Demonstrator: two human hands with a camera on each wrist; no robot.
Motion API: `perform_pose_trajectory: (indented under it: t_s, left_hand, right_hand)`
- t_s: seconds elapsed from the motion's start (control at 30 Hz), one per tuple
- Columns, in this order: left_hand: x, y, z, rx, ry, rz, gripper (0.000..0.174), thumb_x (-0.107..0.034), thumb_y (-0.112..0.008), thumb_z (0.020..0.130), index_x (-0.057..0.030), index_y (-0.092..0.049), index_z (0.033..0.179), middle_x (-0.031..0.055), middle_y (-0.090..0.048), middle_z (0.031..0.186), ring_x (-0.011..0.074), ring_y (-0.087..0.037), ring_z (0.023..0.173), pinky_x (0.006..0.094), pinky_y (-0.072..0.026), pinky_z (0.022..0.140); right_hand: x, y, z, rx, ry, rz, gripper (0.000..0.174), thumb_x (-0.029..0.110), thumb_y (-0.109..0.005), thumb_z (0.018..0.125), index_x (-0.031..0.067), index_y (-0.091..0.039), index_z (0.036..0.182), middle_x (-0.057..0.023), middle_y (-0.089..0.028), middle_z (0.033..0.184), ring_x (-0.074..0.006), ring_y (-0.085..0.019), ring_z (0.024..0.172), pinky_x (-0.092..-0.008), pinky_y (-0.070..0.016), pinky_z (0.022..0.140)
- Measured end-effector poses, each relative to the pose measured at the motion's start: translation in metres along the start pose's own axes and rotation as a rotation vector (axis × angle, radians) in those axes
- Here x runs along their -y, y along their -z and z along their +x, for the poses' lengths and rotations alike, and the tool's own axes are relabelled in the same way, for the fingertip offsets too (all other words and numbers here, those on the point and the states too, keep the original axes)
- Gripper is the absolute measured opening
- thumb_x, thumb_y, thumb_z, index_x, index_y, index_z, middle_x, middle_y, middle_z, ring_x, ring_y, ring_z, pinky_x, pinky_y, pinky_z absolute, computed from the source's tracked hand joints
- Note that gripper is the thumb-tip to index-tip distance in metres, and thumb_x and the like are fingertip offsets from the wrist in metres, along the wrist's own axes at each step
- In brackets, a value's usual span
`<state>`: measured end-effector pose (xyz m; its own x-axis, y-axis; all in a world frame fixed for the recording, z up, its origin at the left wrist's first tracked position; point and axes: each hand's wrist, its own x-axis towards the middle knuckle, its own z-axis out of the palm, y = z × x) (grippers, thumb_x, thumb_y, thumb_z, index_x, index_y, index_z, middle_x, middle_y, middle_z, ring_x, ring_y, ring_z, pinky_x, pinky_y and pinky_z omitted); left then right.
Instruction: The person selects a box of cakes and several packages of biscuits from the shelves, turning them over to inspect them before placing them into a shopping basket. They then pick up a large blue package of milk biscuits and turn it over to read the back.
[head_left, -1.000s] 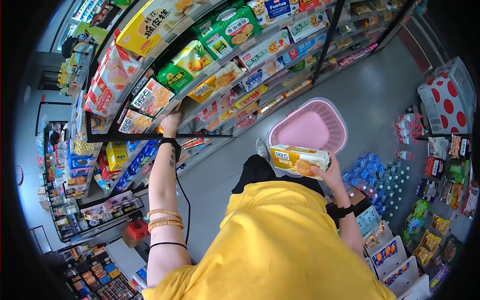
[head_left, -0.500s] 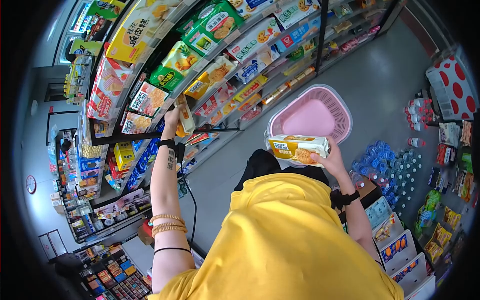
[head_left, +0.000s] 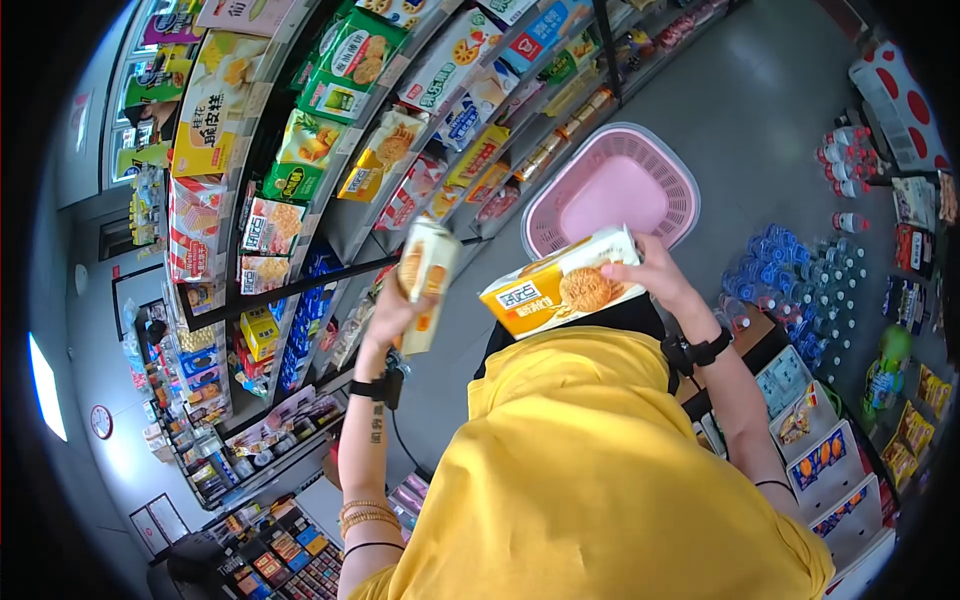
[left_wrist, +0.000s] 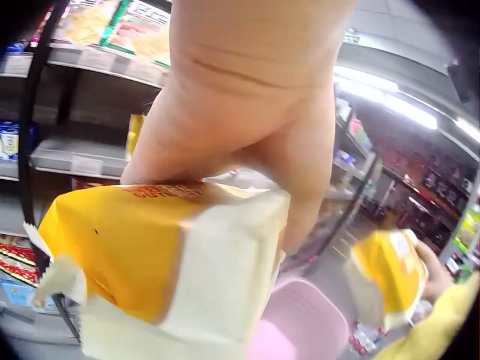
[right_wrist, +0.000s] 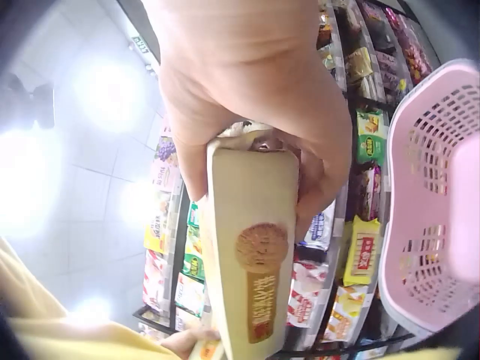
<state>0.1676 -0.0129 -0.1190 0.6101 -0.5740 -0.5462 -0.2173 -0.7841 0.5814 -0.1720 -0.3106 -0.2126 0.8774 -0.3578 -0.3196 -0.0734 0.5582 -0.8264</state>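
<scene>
My left hand (head_left: 394,312) grips a yellow and white biscuit packet (head_left: 428,285) just off the shelf edge; in the left wrist view that packet (left_wrist: 165,262) fills the space below the palm. My right hand (head_left: 655,272) holds another yellow and white biscuit packet (head_left: 565,288), printed with a round biscuit, in front of the yellow shirt. From the right wrist view, thumb and fingers clasp the end of this packet (right_wrist: 259,247) on both sides. Beyond the right hand a pink basket (head_left: 530,215) stands on the floor.
A snack shelf (head_left: 340,160) with several rows of biscuit packs runs along the left and top. Bottled drinks (head_left: 790,290) stand on the floor at the right, near white display boxes (head_left: 835,470). A dark shelf bar (head_left: 330,285) crosses near the left hand.
My left hand has drawn a biscuit packet out of the shelf and moved toward my body. The right hand keeps its packet, now tilted and slightly higher. The view has turned.
</scene>
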Motion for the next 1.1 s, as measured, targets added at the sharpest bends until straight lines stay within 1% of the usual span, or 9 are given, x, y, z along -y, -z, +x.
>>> perform_pose_trajectory:
  t_s: [0.03, 0.13, 0.3, 0.53, 0.67, 0.83, 0.87, 1.03, 1.1]
  left_hand:
    - [-0.034, -0.02, -0.011, 0.002, 0.003, 0.15, 0.09, -0.02, -0.092, 0.073, 0.0082, -0.042, 0.141, 0.0181, -0.065, 0.125, 0.0254, -0.066, 0.116, 0.0382, -0.0525, 0.103]
    - [-0.061, -0.079, -0.015, -0.098, -0.512, 0.446, 0.083, -0.036, -0.088, 0.076, 0.0063, -0.053, 0.138, 0.0255, -0.064, 0.121, 0.0417, -0.062, 0.111, 0.0456, -0.0502, 0.096]
    - [-0.099, -0.152, -0.016, -0.147, -0.773, 0.543, 0.07, -0.032, -0.08, 0.082, 0.0025, -0.055, 0.137, 0.0172, -0.061, 0.105, 0.0346, -0.059, 0.097, 0.0461, -0.0464, 0.083]
    - [-0.128, -0.184, -0.029, -0.179, -0.805, 0.5, 0.065, -0.027, -0.078, 0.082, -0.0004, -0.055, 0.136, 0.0162, -0.061, 0.106, 0.0352, -0.059, 0.1, 0.0457, -0.0496, 0.086]
    - [-0.16, -0.169, -0.05, -0.138, -0.927, 0.456, 0.07, -0.024, -0.075, 0.084, 0.0014, -0.05, 0.144, 0.0249, -0.058, 0.131, 0.0421, -0.057, 0.121, 0.0452, -0.0501, 0.101]
    - [-0.174, -0.133, -0.08, -0.324, -0.742, 0.303, 0.088, -0.016, -0.085, 0.077, 0.0002, -0.042, 0.152, 0.0238, -0.042, 0.155, 0.0418, -0.039, 0.146, 0.0492, -0.0355, 0.118]
    - [-0.157, -0.133, -0.076, -0.362, -0.619, 0.201, 0.084, -0.029, -0.078, 0.087, -0.0003, -0.038, 0.155, 0.023, -0.043, 0.155, 0.0396, -0.04, 0.147, 0.0482, -0.0357, 0.119]
    - [-0.104, -0.162, -0.067, 0.212, -0.063, -0.935, 0.094, -0.073, -0.046, 0.099, -0.0041, -0.029, 0.161, 0.02, -0.047, 0.156, 0.0283, -0.05, 0.141, 0.0429, -0.04, 0.116]
    - [-0.102, -0.169, -0.073, 0.157, -0.213, -0.778, 0.103, -0.078, -0.057, 0.092, -0.0069, -0.029, 0.16, 0.0173, -0.054, 0.147, 0.0256, -0.054, 0.136, 0.0399, -0.0415, 0.114]
  right_hand:
    - [0.006, 0.0, 0.0, 0.038, -0.019, 0.067, 0.049, 0.021, -0.079, 0.092, -0.0043, -0.063, 0.131, -0.0089, -0.072, 0.12, -0.0153, -0.067, 0.11, -0.0319, -0.0527, 0.098]
    - [0.011, -0.002, 0.004, 0.107, -0.197, 0.419, 0.044, 0.023, -0.071, 0.098, -0.0042, -0.063, 0.132, -0.0108, -0.072, 0.123, -0.0184, -0.069, 0.114, -0.034, -0.0533, 0.101]
    - [0.01, 0.003, 0.0, 0.193, -0.218, 0.578, 0.05, 0.028, -0.065, 0.103, -0.0041, -0.055, 0.14, -0.0141, -0.066, 0.135, -0.0221, -0.067, 0.121, -0.0372, -0.0525, 0.107]
    - [-0.007, 0.041, -0.036, 0.226, -0.17, 0.7, 0.053, 0.022, -0.065, 0.102, -0.0037, -0.049, 0.146, -0.017, -0.063, 0.14, -0.0265, -0.064, 0.126, -0.0405, -0.0496, 0.112]
    - [-0.025, 0.063, -0.054, 0.189, -0.114, 0.783, 0.053, 0.019, -0.066, 0.099, -0.0031, -0.051, 0.145, -0.0181, -0.063, 0.14, -0.0278, -0.064, 0.127, -0.0423, -0.0497, 0.112]
    - [-0.03, 0.098, -0.065, 0.196, -0.016, 0.887, 0.054, 0.018, -0.068, 0.096, -0.0026, -0.053, 0.143, -0.018, -0.065, 0.138, -0.0291, -0.066, 0.125, -0.0437, -0.0521, 0.11]
    - [-0.026, 0.103, -0.067, 0.211, -0.006, 0.898, 0.054, 0.018, -0.069, 0.096, -0.0025, -0.054, 0.143, -0.0178, -0.065, 0.138, -0.0292, -0.066, 0.125, -0.0438, -0.0526, 0.109]
    - [-0.015, 0.105, -0.063, 0.208, -0.076, 0.858, 0.055, 0.02, -0.071, 0.095, -0.0009, -0.054, 0.143, -0.0167, -0.066, 0.137, -0.029, -0.066, 0.124, -0.0442, -0.0535, 0.108]
    - [-0.017, 0.104, -0.058, 0.138, -0.129, 0.817, 0.056, 0.02, -0.071, 0.094, -0.0005, -0.054, 0.143, -0.0157, -0.066, 0.137, -0.0284, -0.066, 0.124, -0.0442, -0.0535, 0.108]
